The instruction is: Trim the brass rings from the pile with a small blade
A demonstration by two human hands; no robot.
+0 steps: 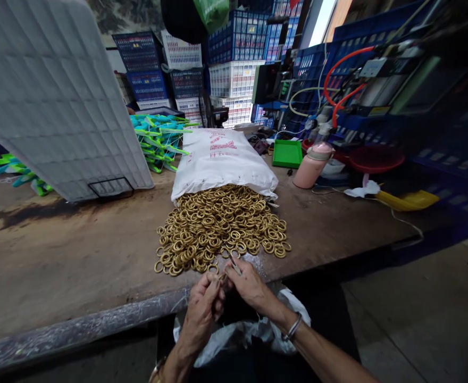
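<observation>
Many gold-coloured rings (222, 229) spill in a heap from the mouth of a white woven sack (222, 159) onto the table. At the table's front edge, my left hand (205, 303) is closed in a pinch on what looks like one gold-coloured ring, mostly covered by the fingers. My right hand (253, 287) meets it there, closed around a thin tool like a small knife (235, 265), whose dark tip points toward the heap. Below both hands, over my lap, hangs an open white plastic bag (234, 340); its inside is dark.
A white padded board (58, 101) stands at left, with green and blue plastic pieces (158, 138) behind it. On the right are a green tray (287, 154), a pink bottle (312, 166), a red dish (375, 158) and a machine with orange hoses (329, 80). Stacked crates (237, 80) fill the back.
</observation>
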